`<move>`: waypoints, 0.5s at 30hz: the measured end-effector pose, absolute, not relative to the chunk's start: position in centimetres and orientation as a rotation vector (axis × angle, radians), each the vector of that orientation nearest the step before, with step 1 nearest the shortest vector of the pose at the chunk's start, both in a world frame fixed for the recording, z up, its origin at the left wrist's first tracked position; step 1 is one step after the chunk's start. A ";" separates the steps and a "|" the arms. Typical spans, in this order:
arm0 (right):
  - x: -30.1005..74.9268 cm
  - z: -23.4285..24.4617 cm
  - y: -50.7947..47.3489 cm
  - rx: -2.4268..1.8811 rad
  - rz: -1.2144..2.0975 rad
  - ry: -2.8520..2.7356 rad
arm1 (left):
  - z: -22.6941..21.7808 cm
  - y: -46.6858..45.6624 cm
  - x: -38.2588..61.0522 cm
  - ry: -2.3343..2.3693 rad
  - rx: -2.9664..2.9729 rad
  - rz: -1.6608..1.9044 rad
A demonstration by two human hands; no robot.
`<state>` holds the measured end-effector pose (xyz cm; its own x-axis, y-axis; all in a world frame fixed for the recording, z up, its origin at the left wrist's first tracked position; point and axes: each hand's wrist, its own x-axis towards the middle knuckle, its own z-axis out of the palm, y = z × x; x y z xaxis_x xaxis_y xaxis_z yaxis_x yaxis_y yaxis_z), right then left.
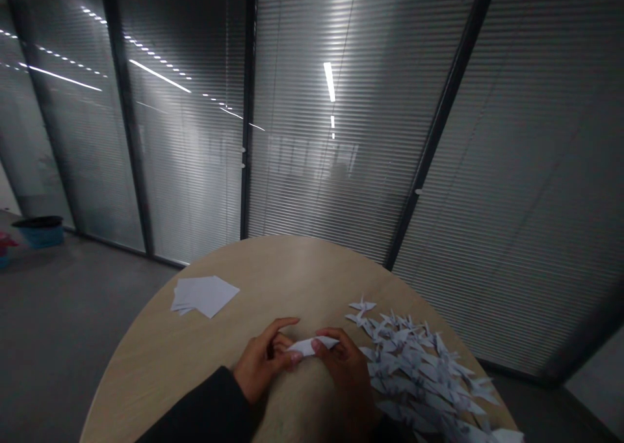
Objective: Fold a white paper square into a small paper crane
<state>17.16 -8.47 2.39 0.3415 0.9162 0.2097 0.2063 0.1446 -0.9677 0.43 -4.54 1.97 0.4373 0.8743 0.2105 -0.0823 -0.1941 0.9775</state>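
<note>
A small folded piece of white paper (308, 347) is held between both hands above the near middle of the round table. My left hand (266, 357) pinches its left end between thumb and fingers, with the index finger stretched out above it. My right hand (345, 360) grips the right end, thumb on the near face and fingers behind. Just right of my right hand lies a heap of folded white paper cranes (414, 358). Farther off, at the table's left, is a small stack of white paper sheets (205, 295).
The round wooden table (292, 267) has its far edge close to a glass partition with blinds (331, 189). Dark frame posts divide the glass. On the grey floor at the far left stands a blue tub (43, 233), with something pink beside it.
</note>
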 end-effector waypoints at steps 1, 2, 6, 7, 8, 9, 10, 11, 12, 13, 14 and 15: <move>17.1 2.3 -8.4 -1.369 0.706 -1.141 | 2.0 -4.6 0.4 0.737 1.571 1.007; 17.1 2.2 -8.4 -1.384 0.704 -1.149 | 1.9 -4.7 0.3 0.751 1.628 0.994; 16.8 1.8 -8.3 -1.392 0.736 -1.164 | 1.9 -4.8 0.2 0.801 1.804 1.012; 16.7 1.8 -8.3 -1.381 0.747 -1.178 | 2.0 -4.8 0.1 0.812 1.840 1.031; 16.7 1.8 -8.3 -1.370 0.744 -1.193 | 2.1 -4.7 0.1 0.826 1.861 1.050; 16.6 1.7 -8.3 -1.358 0.739 -1.221 | 2.2 -4.7 0.1 0.834 1.872 1.057; 16.6 1.7 -8.4 -1.350 0.723 -1.250 | 2.2 -4.6 0.1 0.842 1.870 1.060; 16.6 1.7 -8.4 -1.345 0.698 -1.278 | 2.3 -4.6 0.1 0.848 1.854 1.061; 16.6 1.7 -8.4 -1.345 0.675 -1.308 | 2.3 -4.6 0.1 0.850 1.832 1.058; 16.7 1.7 -8.5 -1.347 0.651 -1.335 | 2.3 -4.6 0.1 0.853 1.808 1.057; 16.7 1.6 -8.5 -1.350 0.625 -1.357 | 2.3 -4.7 0.1 0.858 1.786 1.057; 16.7 1.6 -8.5 -1.354 0.595 -1.372 | 2.3 -4.7 0.2 0.863 1.766 1.053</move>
